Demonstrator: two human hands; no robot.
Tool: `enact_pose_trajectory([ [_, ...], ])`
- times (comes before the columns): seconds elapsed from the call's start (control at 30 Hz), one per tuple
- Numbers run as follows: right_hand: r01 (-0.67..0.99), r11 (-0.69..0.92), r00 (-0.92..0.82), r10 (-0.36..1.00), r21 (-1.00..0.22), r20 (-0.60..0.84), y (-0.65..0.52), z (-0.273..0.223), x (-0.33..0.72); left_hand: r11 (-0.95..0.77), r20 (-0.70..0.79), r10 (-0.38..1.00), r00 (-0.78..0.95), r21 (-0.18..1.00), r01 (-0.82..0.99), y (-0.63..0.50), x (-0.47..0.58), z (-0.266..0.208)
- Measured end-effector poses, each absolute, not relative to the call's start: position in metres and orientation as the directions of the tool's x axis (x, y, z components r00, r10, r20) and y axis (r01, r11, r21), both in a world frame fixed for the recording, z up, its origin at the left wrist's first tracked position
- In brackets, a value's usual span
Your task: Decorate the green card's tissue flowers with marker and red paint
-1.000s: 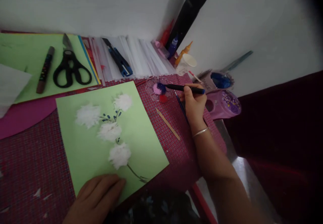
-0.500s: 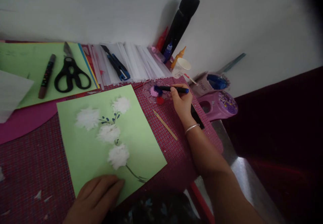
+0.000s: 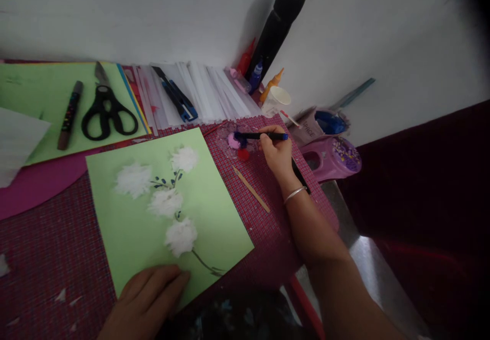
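Observation:
My right hand pinches a black pen with a blue end. The pen's far tip is at the dark blue paint on a small clear palette, beside blobs of pink paint and red paint. My left hand lies flat on the lower edge of a light green sheet, fingers stretched out and holding nothing. Several fluffy white flowers are on that sheet, along with a thin drawn stem and small dark blue marks. Between sheet and right hand lies a pointed wooden stick.
Black scissors and a marker rest on more green paper at the left. A utility knife lies across white strips. Paint bottles, a paper cup and a tall black bottle stand by the wall.
Almost nothing differs. The pen tip stays at the blue paint with my right hand barely shifted, and my left hand keeps its place on the sheet.

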State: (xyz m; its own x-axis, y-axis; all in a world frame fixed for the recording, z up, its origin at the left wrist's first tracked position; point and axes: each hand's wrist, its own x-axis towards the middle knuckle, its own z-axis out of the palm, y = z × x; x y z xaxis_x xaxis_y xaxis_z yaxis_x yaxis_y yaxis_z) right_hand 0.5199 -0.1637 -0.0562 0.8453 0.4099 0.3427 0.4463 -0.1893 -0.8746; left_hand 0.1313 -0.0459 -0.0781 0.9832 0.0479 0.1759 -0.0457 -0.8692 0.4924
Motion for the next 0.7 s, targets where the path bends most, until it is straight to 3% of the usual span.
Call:
enact_pose_trajectory([
  [0.37, 0.384, -0.126, 0.909, 0.226, -0.915, 0.35, -0.166, -0.042, 0.513, -0.831, 0.129, 0.082, 0.988, 0.557, -0.004, -0.046, 0.134, -0.072],
  [0.7, 0.452, -0.212, 0.876, 0.29, -0.866, 0.386, -0.167, -0.054, 0.515, -0.849, 0.155, 0.063, 0.986, 0.528, -0.029, -0.045, 0.137, -0.072],
])
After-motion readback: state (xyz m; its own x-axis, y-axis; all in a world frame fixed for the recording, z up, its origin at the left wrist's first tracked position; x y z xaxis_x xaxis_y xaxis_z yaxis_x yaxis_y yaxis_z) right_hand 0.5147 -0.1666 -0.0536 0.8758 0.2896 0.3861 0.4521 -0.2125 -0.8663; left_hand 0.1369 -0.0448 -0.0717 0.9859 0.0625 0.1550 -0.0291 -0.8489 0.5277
